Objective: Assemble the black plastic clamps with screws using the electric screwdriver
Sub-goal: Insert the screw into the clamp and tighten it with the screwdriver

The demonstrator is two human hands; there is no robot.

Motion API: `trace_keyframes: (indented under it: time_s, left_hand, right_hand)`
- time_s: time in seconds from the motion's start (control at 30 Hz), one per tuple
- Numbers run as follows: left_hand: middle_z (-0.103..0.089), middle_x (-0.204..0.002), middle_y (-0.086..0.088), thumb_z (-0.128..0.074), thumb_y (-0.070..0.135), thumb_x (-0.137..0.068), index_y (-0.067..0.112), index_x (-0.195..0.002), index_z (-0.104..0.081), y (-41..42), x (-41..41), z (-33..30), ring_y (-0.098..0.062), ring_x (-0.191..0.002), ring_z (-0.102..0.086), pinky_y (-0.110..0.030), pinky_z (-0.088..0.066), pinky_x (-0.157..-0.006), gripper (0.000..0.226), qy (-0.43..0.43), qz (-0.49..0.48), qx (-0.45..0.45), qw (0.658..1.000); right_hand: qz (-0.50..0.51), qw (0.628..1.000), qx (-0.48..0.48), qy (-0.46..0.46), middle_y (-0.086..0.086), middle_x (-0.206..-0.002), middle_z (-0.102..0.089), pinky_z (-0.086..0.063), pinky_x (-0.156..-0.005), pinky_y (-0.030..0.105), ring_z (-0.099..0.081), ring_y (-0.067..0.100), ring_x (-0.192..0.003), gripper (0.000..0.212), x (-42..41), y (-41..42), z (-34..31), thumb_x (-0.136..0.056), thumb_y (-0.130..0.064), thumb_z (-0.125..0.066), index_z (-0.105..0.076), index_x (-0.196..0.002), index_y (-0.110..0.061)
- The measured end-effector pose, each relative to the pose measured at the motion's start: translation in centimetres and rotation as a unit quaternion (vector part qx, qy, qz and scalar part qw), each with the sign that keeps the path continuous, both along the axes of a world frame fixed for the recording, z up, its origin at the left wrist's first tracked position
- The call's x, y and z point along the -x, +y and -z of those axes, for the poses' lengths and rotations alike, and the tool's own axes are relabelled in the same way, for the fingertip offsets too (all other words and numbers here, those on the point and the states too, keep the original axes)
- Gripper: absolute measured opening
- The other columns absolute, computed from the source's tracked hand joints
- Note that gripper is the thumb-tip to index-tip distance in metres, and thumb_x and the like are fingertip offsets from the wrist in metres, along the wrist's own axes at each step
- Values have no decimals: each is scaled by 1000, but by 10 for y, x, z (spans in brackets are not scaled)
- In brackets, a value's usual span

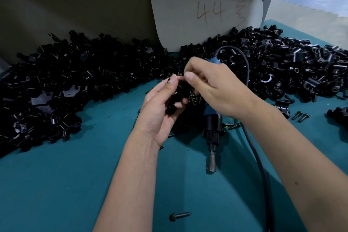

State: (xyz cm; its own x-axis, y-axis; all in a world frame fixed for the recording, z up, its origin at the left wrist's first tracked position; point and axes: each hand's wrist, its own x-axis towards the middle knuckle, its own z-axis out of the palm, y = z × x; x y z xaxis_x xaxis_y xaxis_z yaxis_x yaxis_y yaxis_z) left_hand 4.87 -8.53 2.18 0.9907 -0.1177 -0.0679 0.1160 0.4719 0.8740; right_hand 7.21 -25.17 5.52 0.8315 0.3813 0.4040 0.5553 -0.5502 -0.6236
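Fingers (pixel 174 79) of the left hand (pixel 160 111) grasp a black clamp (pixel 180 92); the right hand (pixel 212 84) pinches something small against it. The electric screwdriver (pixel 211 124) lies on the teal tabletop (pixel 75 184).

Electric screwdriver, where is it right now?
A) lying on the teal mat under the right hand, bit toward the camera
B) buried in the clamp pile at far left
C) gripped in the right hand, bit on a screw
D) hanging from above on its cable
A: the electric screwdriver lies on the teal mat, bit end toward the camera, while the right hand above it works at a black clamp held in the left hand.
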Motion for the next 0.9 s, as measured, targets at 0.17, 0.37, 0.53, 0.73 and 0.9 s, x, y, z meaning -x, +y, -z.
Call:
trace_keyframes:
  time_s: [0.17,0.37,0.53,0.73,0.9]
  left_hand:
    - [-73,-100,0,-70,32,-96,19,-105,-82,0,-2,3,-12,-68,-61,-15,-46,-55,20,13,-7,1,1000]
    - [-75,-99,1,-68,38,-94,17,-102,-84,1,-2,1,-10,-70,-62,-14,-48,-58,27,0,8,12,1000]
    - [-70,-102,-4,-68,39,-98,15,-103,-83,-2,-1,2,-13,-69,-60,-16,-50,-58,28,27,10,9,1000]
    - [-75,-94,-5,-63,23,-103,12,-96,-83,1,-1,2,-17,-75,-69,-20,-57,-66,24,33,7,33,999]
    - [-78,-100,-3,-73,28,-90,15,-98,-84,1,-2,3,-15,-84,-74,-19,-58,-74,19,14,8,42,999]
  right_hand:
    - [20,1000,-8,-15,-2,-57,-44,-30,-52,19,-39,11,-53,41,-2,1,3,-106,-34,-57,-59,-80,-3]
    - [12,1000,-28,-3,-7,-55,-43,-30,-51,20,-39,10,-51,34,0,-2,2,-108,-40,-50,-59,-88,-15]
    - [28,999,9,-24,-5,-57,-42,-31,-52,26,-39,12,-54,40,-4,-1,5,-106,-36,-56,-55,-77,-10]
    - [48,998,9,-35,-6,-53,-41,-29,-50,21,-41,12,-52,44,-4,-5,2,-103,-43,-59,-57,-71,-13]
    - [51,998,-9,-26,-1,-56,-46,-31,-52,20,-40,10,-53,45,-3,-6,-2,-104,-43,-58,-59,-73,-10]
